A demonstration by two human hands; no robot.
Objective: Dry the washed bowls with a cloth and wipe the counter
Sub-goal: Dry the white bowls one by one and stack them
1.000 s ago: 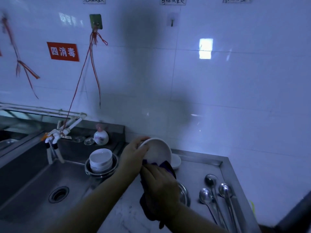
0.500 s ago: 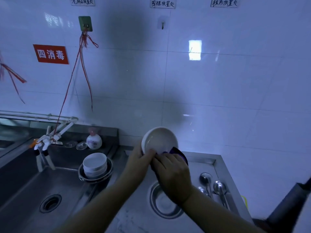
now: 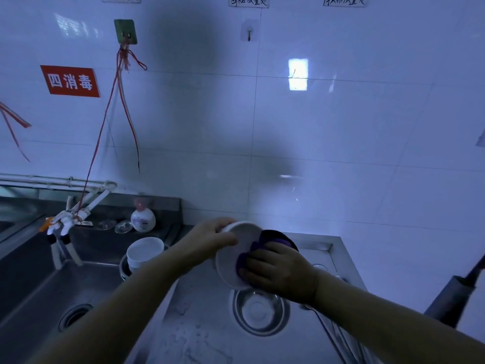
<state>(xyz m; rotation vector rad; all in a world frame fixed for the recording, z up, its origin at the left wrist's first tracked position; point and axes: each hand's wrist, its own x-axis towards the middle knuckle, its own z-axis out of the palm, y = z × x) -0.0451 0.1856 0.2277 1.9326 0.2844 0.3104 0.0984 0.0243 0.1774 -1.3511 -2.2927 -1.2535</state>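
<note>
I count two hands: the left hand (image 3: 210, 239) and the right hand (image 3: 280, 271). One white bowl (image 3: 233, 256) is held up, with one purple cloth (image 3: 273, 239) against it. One stack of white bowls (image 3: 144, 252) sits in a metal basin (image 3: 122, 269) by the sink (how many are stacked I cannot tell). One steel bowl (image 3: 259, 311) lies on the table (image 3: 199, 329). I see one sink drain (image 3: 74, 315), one soap bottle (image 3: 143, 219), one red sign (image 3: 70, 81), two wall hooks, the green hook (image 3: 125, 31) and the clear hook (image 3: 249, 30), and three paper labels along the top.
</note>
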